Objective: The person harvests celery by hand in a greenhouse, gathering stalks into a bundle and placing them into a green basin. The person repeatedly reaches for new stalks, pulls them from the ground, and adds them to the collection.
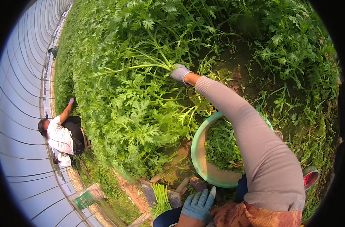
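My right hand (180, 74), in a pale lilac glove, is stretched out into a dense bed of leafy greens (138, 122) with lobed leaves. It is closed around the base of several pale green stalks (152, 65) that fan out to the left; the fingertips are hidden. Down by my lap, my left hand (197, 205) wears a blue glove and holds nothing, its fingers extended. Beside it, a bundle of cut green stems (162, 198) lies on a small dark-topped board (175, 198). Under my right arm stands a round green tub (199, 164) with loose leafy greens (222, 144) inside.
A round container with something red (310, 180) sits at the right. At left, a person in a white shirt (61, 134) crouches at the bed, with other people farther off. A printed bag (87, 196) stands near the greenhouse film wall (22, 113). Trampled stems (291, 113) cover soil.
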Demonstrator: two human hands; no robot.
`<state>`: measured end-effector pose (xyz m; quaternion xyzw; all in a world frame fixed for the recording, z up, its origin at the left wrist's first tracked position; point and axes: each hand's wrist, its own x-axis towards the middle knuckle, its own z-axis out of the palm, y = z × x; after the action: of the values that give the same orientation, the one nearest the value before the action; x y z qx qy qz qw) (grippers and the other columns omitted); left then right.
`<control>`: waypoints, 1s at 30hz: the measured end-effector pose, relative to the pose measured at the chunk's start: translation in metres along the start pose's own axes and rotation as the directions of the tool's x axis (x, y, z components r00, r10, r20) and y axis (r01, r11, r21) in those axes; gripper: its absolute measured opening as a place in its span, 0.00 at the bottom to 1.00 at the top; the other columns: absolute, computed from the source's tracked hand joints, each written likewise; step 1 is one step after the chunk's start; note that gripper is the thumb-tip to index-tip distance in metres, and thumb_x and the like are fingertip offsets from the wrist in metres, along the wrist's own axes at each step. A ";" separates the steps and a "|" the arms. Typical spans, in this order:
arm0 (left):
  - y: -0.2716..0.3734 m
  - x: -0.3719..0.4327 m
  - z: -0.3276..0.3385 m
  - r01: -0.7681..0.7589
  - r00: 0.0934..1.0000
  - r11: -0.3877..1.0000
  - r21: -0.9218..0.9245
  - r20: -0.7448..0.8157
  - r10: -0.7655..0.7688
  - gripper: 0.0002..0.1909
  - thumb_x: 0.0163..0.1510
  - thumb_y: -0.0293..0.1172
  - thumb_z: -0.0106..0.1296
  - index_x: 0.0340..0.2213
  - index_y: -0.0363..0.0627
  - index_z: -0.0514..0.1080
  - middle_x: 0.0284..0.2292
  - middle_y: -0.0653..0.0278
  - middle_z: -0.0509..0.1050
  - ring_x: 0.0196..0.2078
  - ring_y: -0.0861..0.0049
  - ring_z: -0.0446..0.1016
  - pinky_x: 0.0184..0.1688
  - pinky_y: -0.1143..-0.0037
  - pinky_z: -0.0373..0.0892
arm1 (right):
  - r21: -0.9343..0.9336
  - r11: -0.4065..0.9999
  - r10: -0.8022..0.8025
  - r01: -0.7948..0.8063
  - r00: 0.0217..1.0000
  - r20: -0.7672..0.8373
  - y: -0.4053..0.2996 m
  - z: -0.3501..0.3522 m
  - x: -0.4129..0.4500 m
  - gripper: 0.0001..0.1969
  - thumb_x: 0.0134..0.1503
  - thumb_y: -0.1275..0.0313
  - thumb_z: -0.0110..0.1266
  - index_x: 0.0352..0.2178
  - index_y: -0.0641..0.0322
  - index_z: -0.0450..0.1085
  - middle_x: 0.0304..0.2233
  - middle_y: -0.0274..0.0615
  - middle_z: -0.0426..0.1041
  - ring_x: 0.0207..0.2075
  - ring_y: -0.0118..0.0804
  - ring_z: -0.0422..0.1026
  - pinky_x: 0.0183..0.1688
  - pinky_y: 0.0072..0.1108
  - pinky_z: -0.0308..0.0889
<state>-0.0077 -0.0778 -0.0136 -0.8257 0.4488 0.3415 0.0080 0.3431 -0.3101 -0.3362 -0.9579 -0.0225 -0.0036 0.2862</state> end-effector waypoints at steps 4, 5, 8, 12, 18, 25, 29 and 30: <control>-0.008 -0.006 0.000 0.037 0.999 0.999 0.025 -0.016 -0.037 0.36 0.46 0.38 0.50 0.56 0.35 0.56 0.49 0.46 0.65 0.47 0.55 0.66 0.53 0.61 0.59 | 0.597 0.687 0.512 -0.413 0.859 0.005 -0.018 0.039 0.019 0.10 0.49 0.74 0.48 0.32 0.66 0.73 0.33 0.56 0.74 0.37 0.52 0.73 0.39 0.30 0.66; -0.012 -0.008 0.000 0.024 1.000 0.999 0.046 -0.012 -0.024 0.36 0.46 0.38 0.49 0.56 0.35 0.56 0.49 0.46 0.65 0.47 0.56 0.66 0.53 0.61 0.59 | 0.628 0.612 0.554 -0.481 0.827 0.094 -0.021 0.041 0.021 0.10 0.49 0.74 0.49 0.33 0.66 0.73 0.35 0.56 0.74 0.38 0.51 0.73 0.40 0.30 0.66; -0.019 -0.011 -0.001 0.032 0.999 0.997 0.074 -0.007 -0.031 0.36 0.46 0.36 0.48 0.56 0.35 0.56 0.49 0.47 0.65 0.47 0.57 0.66 0.53 0.62 0.60 | 0.562 0.682 0.454 -0.469 0.873 0.177 -0.029 0.039 0.021 0.12 0.50 0.71 0.51 0.35 0.66 0.73 0.37 0.56 0.74 0.39 0.52 0.73 0.41 0.31 0.67; -0.023 -0.012 0.000 0.073 0.997 0.989 0.128 -0.020 -0.071 0.36 0.46 0.35 0.48 0.57 0.36 0.56 0.49 0.48 0.65 0.47 0.57 0.66 0.53 0.62 0.59 | 0.494 0.718 0.498 -0.490 0.858 0.128 -0.033 0.030 0.018 0.13 0.50 0.70 0.51 0.35 0.69 0.73 0.36 0.59 0.73 0.39 0.55 0.73 0.40 0.33 0.68; -0.025 -0.012 -0.002 0.091 0.995 0.993 0.079 -0.034 -0.089 0.37 0.46 0.38 0.49 0.57 0.36 0.56 0.48 0.49 0.65 0.48 0.59 0.66 0.53 0.63 0.59 | 0.209 0.867 0.414 -0.452 0.888 0.200 -0.026 0.015 0.020 0.14 0.49 0.67 0.53 0.36 0.65 0.74 0.37 0.56 0.74 0.39 0.52 0.74 0.40 0.31 0.69; -0.023 -0.010 -0.003 0.097 0.995 0.990 0.103 -0.009 -0.096 0.38 0.46 0.41 0.50 0.57 0.37 0.55 0.49 0.50 0.65 0.49 0.59 0.65 0.53 0.63 0.59 | 0.481 0.790 0.428 -0.380 0.904 0.011 -0.001 -0.019 0.002 0.16 0.47 0.62 0.53 0.35 0.61 0.74 0.35 0.52 0.75 0.36 0.50 0.74 0.39 0.29 0.68; -0.023 -0.010 -0.005 0.102 0.995 0.992 0.073 0.005 -0.103 0.38 0.46 0.41 0.51 0.57 0.38 0.55 0.49 0.49 0.65 0.49 0.59 0.65 0.53 0.62 0.59 | 0.764 0.615 0.429 -0.194 0.896 -0.118 0.021 -0.066 0.008 0.15 0.49 0.63 0.59 0.37 0.59 0.74 0.28 0.44 0.76 0.28 0.37 0.71 0.36 0.24 0.66; -0.024 -0.010 -0.005 0.097 0.995 0.993 0.069 0.011 -0.098 0.38 0.46 0.41 0.51 0.57 0.38 0.55 0.49 0.49 0.65 0.49 0.58 0.65 0.53 0.62 0.59 | 0.748 0.653 0.377 -0.119 0.908 -0.185 0.026 -0.074 0.009 0.16 0.49 0.63 0.59 0.37 0.59 0.74 0.28 0.44 0.76 0.28 0.38 0.72 0.37 0.24 0.66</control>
<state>0.0091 -0.0576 -0.0109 -0.8434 0.4195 0.3310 0.0563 0.3539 -0.3715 -0.2883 -0.7468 0.1584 -0.1120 0.6361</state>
